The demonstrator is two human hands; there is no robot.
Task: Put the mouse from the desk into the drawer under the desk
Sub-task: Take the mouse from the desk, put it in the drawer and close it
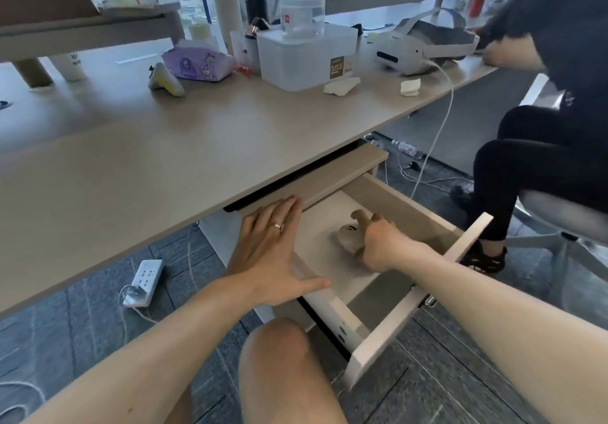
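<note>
The white drawer point(378, 341) under the desk point(164, 160) stands pulled out toward me. Inside it, a beige mouse point(349, 237) rests on the drawer floor, with my right hand point(378, 242) curled over its right side and gripping it. My left hand point(273, 249) lies flat, fingers spread, on the drawer's left edge just below the desk's front edge; it wears a ring and holds nothing.
On the desk stand a white plastic box point(306, 55) with a clear jar on top, a purple tissue pack point(197, 62), a white headset point(424, 45) with a cable, and crumpled tissues. A seated person point(543, 127) is at the right. A power strip point(144, 282) lies on the floor.
</note>
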